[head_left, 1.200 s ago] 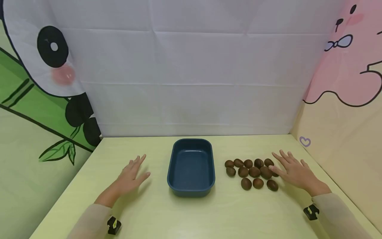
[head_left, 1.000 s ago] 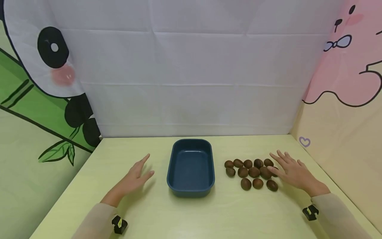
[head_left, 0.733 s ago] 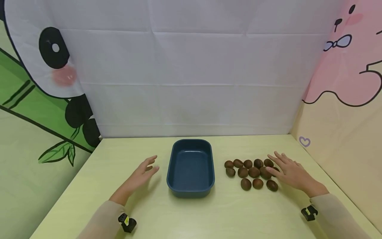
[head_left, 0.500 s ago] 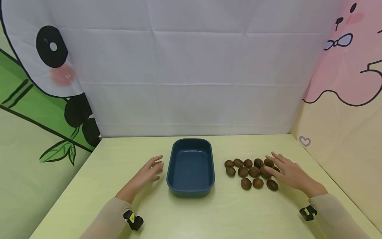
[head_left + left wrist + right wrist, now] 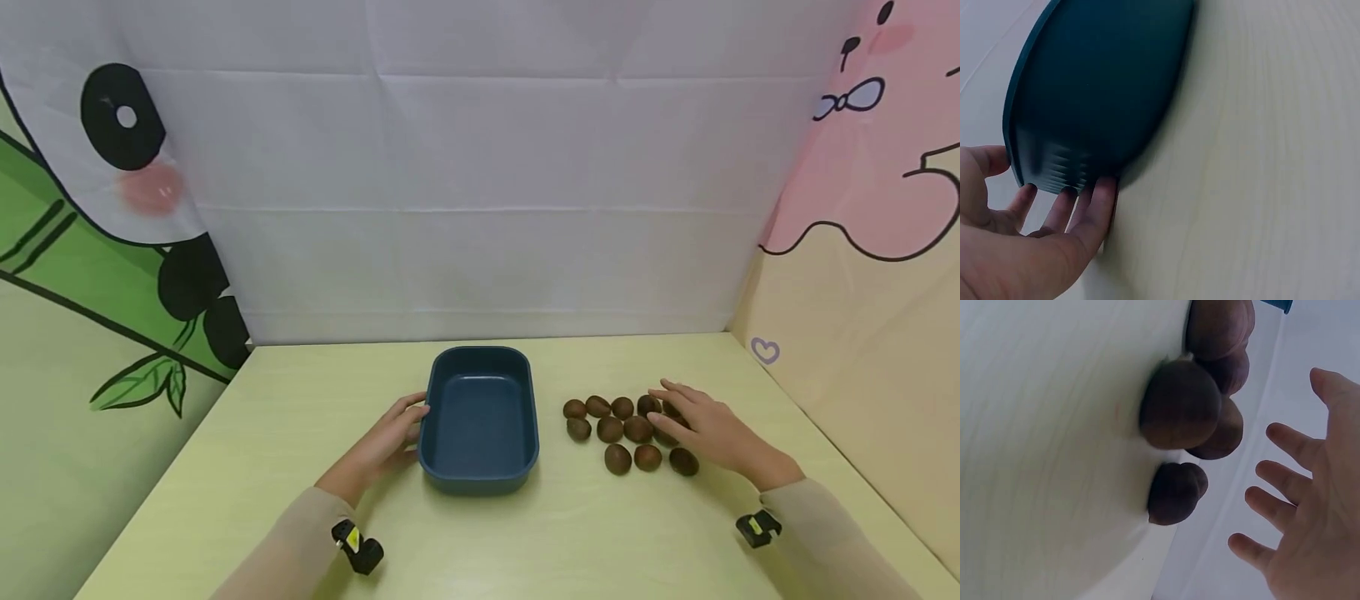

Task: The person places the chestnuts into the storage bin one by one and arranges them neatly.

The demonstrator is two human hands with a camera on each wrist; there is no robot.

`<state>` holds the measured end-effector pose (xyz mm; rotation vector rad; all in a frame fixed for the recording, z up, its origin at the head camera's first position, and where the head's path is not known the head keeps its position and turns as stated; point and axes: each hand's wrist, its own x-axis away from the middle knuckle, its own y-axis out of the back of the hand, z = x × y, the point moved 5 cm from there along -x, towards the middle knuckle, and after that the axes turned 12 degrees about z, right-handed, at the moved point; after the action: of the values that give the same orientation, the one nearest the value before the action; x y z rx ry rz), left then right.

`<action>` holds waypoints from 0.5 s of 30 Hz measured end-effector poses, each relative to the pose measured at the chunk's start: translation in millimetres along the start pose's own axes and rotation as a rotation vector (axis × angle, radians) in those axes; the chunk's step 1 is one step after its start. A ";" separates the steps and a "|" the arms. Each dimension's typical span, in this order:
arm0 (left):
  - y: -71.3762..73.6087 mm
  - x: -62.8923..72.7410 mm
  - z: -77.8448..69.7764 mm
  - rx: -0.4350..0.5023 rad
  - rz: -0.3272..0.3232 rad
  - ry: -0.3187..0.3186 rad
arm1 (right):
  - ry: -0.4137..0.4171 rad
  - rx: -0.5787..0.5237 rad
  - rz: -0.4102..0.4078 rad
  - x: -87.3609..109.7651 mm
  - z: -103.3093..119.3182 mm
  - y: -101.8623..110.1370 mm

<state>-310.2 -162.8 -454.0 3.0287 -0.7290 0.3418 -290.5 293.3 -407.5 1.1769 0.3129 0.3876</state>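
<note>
A dark blue rectangular container (image 5: 480, 482) stands on the table with nothing in it. My left hand (image 5: 384, 448) is at its left side. In the left wrist view, the fingertips of that hand (image 5: 1041, 250) touch the container's outer wall (image 5: 1097, 81), and the thumb lies near the rim. To the container's right lie several brown chestnuts (image 5: 637, 430) in loose rows. My right hand (image 5: 712, 432) hovers over the right end of these rows and partly hides some. The right wrist view shows this hand (image 5: 1322, 494) spread apart from the chestnuts (image 5: 1180, 406), holding nothing.
The pale yellow table (image 5: 480, 550) reaches back to a white cloth backdrop (image 5: 480, 208). Printed side panels stand at the left (image 5: 97, 333) and right (image 5: 847, 333). Each forearm wears a small black wrist camera, such as the left camera (image 5: 358, 547).
My left hand has moved right, from apart to touching the container's side. My right hand has shifted slightly left over the chestnuts. Container and chestnuts stay in place.
</note>
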 end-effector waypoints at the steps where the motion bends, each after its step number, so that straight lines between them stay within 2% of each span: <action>1: -0.2 -0.3 0.3 0.010 -0.001 0.009 | 0.007 -0.004 -0.003 -1.6 1.5 -0.2; 7: 0.8 -1.4 2.4 0.041 -0.017 0.024 | 0.062 -0.035 0.012 -17.0 11.4 -3.4; 15: 1.9 -1.6 3.1 0.062 0.000 0.020 | 0.135 -0.020 0.064 -41.6 26.2 -8.5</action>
<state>-311.8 -163.9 -457.5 3.0778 -0.7305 0.4017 -315.2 250.0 -404.6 1.1460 0.3883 0.5260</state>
